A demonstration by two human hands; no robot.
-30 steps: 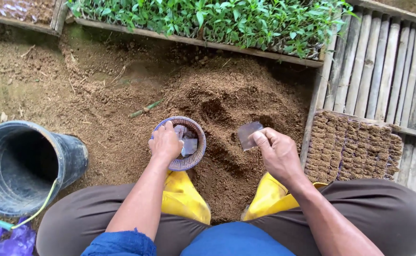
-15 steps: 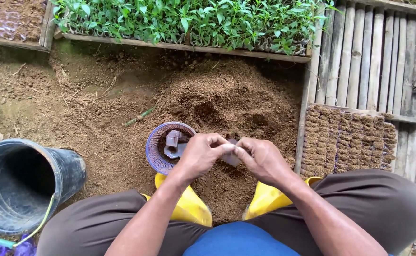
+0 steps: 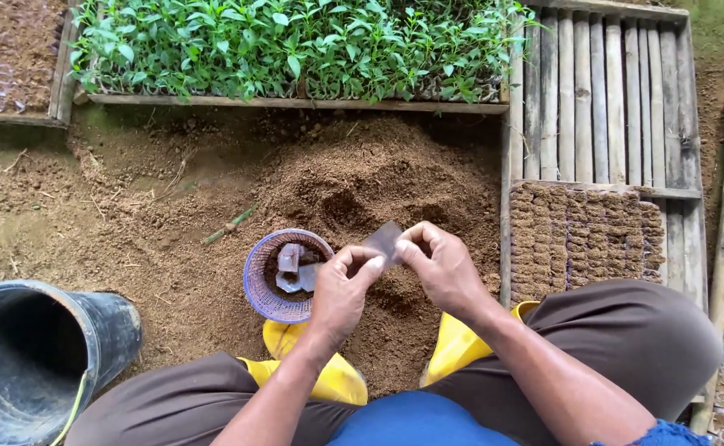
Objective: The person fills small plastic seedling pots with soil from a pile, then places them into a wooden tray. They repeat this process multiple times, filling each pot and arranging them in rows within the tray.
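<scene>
Both my hands meet over the soil heap, pinching one small clear plastic bag between thumbs and fingers. My left hand grips its lower left edge. Its right side is held by my right hand. Just left of my left hand stands a small purple basket with more folded plastic bags inside. My yellow boots rest on the soil beneath my arms.
A black bucket lies at the lower left. A wooden tray of green seedlings runs along the top. To the right, a bamboo-slat tray holds rows of soil-filled bags. A green stick lies on the ground.
My left hand left the basket and joined the right hand on the plastic bag. Both hands then lifted it slightly up and forward. The view shifted left.
</scene>
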